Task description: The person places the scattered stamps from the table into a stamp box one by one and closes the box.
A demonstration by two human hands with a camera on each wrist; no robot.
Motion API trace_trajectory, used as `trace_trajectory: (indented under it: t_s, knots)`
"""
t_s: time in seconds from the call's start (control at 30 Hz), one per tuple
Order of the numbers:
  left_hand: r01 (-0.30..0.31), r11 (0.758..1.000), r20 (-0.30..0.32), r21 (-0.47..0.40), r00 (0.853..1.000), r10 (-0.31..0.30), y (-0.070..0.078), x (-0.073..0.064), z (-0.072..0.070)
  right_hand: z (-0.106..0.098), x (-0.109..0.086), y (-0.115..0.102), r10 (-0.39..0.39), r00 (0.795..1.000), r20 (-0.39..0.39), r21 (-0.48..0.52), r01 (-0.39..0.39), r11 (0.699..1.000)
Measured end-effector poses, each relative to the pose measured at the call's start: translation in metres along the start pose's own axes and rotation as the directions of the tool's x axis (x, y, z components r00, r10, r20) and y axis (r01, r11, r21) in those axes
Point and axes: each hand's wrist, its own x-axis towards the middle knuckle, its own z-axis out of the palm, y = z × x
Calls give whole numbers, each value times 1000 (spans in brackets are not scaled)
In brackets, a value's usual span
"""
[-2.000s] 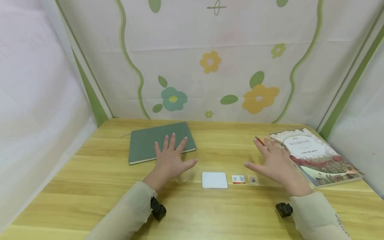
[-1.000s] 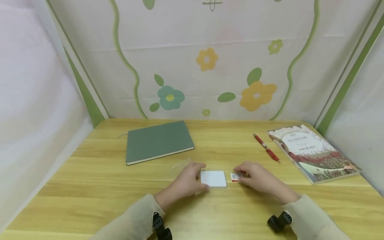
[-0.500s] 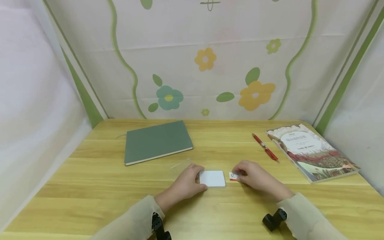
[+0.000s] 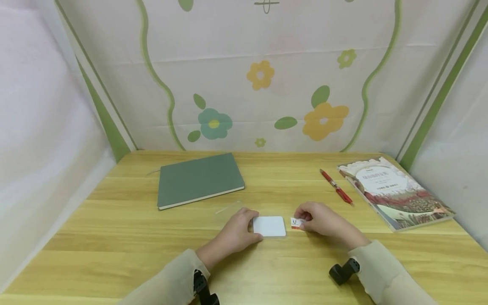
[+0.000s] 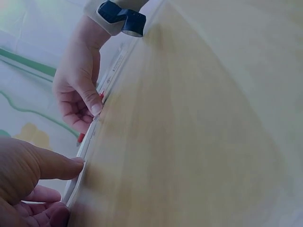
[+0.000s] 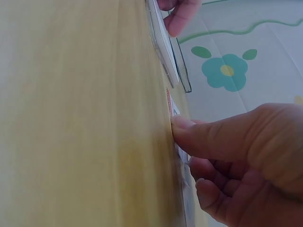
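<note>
A white rectangular slab with rounded corners and a clear edge (image 4: 270, 226) lies flat on the table. My left hand (image 4: 237, 232) holds its left end, thumb at the near edge and fingers at the far edge. To its right is a small printed card with a U-shaped mark and a red strip (image 4: 295, 223). My right hand (image 4: 319, 220) pinches that card's right part between thumb and fingers; in the right wrist view the thumb (image 6: 182, 124) presses on it close to the tabletop. My right hand hides the spot of the small square stamp-like piece.
Behind my left hand lie a thin clear plastic piece (image 4: 230, 207) and a closed dark green notebook (image 4: 201, 180). A red pen (image 4: 336, 187) and a paperback with a floral cover (image 4: 396, 192) are at the right. A flower-printed cloth (image 4: 228, 76) hangs behind the wooden table (image 4: 126, 237).
Both hands were spread in the air over the table; they came down and in, the left taking the white slab, the right the small printed card. Over the last second little has moved.
</note>
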Motion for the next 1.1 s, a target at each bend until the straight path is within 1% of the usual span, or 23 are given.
trace_trajectory:
  t_s: [0.33,0.53,0.7,0.83,1.0,1.1]
  knots:
    - [-4,1000,-6,-10,1000,4,2,1,1,-2,-1,0,17,1000,-12,17,-17,1000]
    - [3,1000,-5,-10,1000,-3,0,-1,1,0,-1,2,-9,999,-39,-8,9,1000]
    - [-4,1000,-15,11,1000,5,-3,-3,2,1,0,1,-48,998,-28,2,48,999]
    - [-7,1000,-18,15,1000,7,-5,-3,3,2,0,-1,-47,998,-30,-1,47,999]
    - [-14,1000,-24,-3,1000,14,-6,-5,5,2,-1,0,-23,998,-52,-13,22,1000]
    - [-24,1000,-31,-16,999,24,-6,-5,5,1,-2,2,1,998,-67,3,-1,1000]
